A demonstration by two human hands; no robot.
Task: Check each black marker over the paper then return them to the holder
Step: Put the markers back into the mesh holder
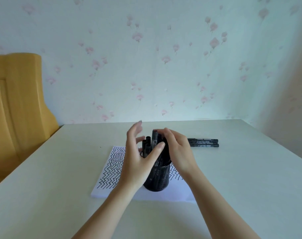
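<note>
A black mesh holder (158, 178) stands on a white sheet of paper (112, 166) covered in black zigzag lines. Several black markers (147, 144) stick up out of the holder. My right hand (177, 150) curls over the tops of the markers, its fingers closed around one black marker (154, 138) that stands highest. My left hand (138, 157) hovers at the holder's left side with fingers spread, the thumb crossing in front of the markers; it grips nothing I can see. Two more black markers (204, 142) lie flat on the table behind my right hand.
The pale table (241, 187) runs back to a floral-papered wall. A yellow wooden headboard-like piece (17, 109) stands past the table's left edge. The paper's near part is blank.
</note>
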